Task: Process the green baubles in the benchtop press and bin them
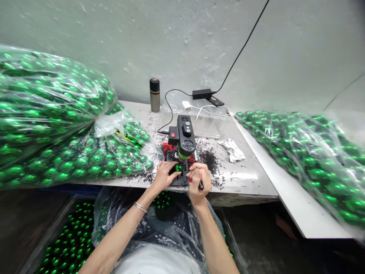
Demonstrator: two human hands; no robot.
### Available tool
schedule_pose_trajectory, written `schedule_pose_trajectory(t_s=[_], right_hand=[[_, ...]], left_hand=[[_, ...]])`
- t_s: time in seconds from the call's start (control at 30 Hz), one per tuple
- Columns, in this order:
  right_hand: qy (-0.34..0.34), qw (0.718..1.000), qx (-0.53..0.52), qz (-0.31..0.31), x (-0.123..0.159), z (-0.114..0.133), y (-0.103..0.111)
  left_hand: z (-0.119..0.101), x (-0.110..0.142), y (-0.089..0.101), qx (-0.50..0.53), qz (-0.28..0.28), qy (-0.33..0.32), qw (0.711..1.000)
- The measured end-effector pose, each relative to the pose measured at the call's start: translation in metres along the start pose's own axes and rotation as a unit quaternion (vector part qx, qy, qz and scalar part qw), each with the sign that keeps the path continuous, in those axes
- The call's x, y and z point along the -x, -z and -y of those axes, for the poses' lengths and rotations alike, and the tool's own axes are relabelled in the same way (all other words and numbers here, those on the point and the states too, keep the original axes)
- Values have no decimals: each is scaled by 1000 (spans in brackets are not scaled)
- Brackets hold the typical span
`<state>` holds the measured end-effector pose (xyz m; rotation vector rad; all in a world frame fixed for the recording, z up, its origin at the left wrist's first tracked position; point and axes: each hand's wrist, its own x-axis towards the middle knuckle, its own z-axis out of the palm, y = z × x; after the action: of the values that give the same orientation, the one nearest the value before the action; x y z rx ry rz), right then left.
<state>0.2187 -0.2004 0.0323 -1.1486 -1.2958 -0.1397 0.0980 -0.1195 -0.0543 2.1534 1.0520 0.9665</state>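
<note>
- Small shiny green ball (178,168) is seated on base of compact black drill-press-like machine with red switch (186,131), under its head.
- Left hand (165,174) is placed at ball's left; thumb and forefinger are held apart, tips right by it; whether ball is pinched cannot be told.
- Black lever handle (201,185) at machine's right is gripped by right hand (200,179), fingers curled around it.
- Short black scraps (209,161) are strewn on white desk (251,186) around machine; red pieces (167,146) are piled by its base.
- Crumpled white glove (232,150) is left right of scraps.
- Metallic bottle with black cap (154,98) is stood near wall.
- Green balls are packed in clear plastic bags (51,110) on both sides.
</note>
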Motion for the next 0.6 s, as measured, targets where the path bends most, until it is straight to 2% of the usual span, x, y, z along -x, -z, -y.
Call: schedule_pose_trajectory(t_s=[0.27,0.6], right_hand=[[-8,1000,-29,0,21,-15,-4],[69,997,-9,-22,32,-38,-12]], left_hand=[[0,-1,0,-7,-1,-9,1000],[1,-1,1,5,4,-20,1000]])
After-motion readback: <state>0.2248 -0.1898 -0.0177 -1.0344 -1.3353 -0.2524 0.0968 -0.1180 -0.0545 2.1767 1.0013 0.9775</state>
